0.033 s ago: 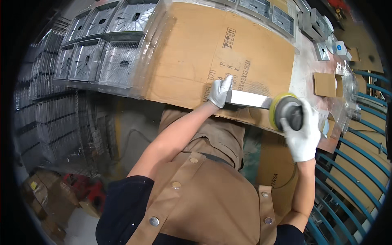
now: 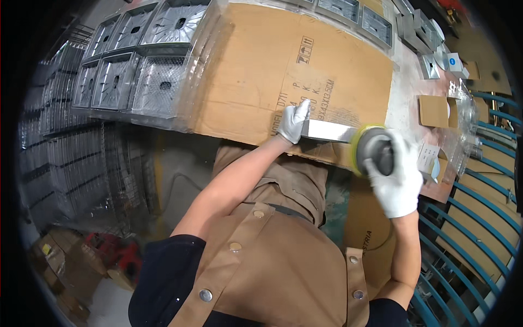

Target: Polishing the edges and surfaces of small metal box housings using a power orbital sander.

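Observation:
My gloved left hand (image 2: 292,122) is closed on the left end of a shiny metal piece (image 2: 328,131), with the thumb up. This piece lies near the front edge of a flat cardboard sheet (image 2: 245,71). In my gloved right hand (image 2: 400,182) is a round power sander (image 2: 384,153), dark in the body with a yellow disc at its left side. The disc is against or very close to the right end of the metal piece and overlaps it in view. Motion blurs the right fingers and the sander.
Square metal trays (image 2: 115,79) stand in rows at the left of the table, with clear plastic beside them. More metal trays (image 2: 376,27) line the far side. On the right are an open cardboard box (image 2: 435,111), small metal parts (image 2: 427,32) and a curved blue rack (image 2: 468,215).
My right hand and the sander have shifted slightly left, covering more of the metal piece's right end. My left hand and the metal piece stay in place.

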Tool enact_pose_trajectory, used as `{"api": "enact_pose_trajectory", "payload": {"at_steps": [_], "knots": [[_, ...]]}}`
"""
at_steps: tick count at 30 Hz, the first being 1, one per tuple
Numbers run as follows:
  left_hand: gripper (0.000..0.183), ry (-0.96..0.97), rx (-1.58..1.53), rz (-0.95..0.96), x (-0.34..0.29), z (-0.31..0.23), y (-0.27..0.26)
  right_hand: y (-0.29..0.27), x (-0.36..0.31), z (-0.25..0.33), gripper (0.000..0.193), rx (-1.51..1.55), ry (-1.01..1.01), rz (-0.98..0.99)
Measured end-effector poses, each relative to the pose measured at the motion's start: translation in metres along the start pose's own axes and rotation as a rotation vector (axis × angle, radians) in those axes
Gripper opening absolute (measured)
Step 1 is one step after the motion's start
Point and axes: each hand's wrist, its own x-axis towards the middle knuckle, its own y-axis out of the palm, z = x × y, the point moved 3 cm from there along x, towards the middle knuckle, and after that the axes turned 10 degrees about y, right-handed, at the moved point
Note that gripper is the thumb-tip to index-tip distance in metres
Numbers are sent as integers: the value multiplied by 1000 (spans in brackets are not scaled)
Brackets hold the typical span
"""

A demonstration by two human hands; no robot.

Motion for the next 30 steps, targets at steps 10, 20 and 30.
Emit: {"api": "enact_pose_trajectory", "payload": {"at_steps": [10, 20, 30], "knots": [[35, 76, 135, 105, -1, 20, -5, 35, 11, 59, 57, -31, -44, 332], [58, 219, 224, 90, 0, 4, -3, 36, 11, 68, 57, -52, -72, 369], [58, 19, 106, 18, 2, 7, -2, 33, 8, 69, 57, -48, -74, 408]]}}
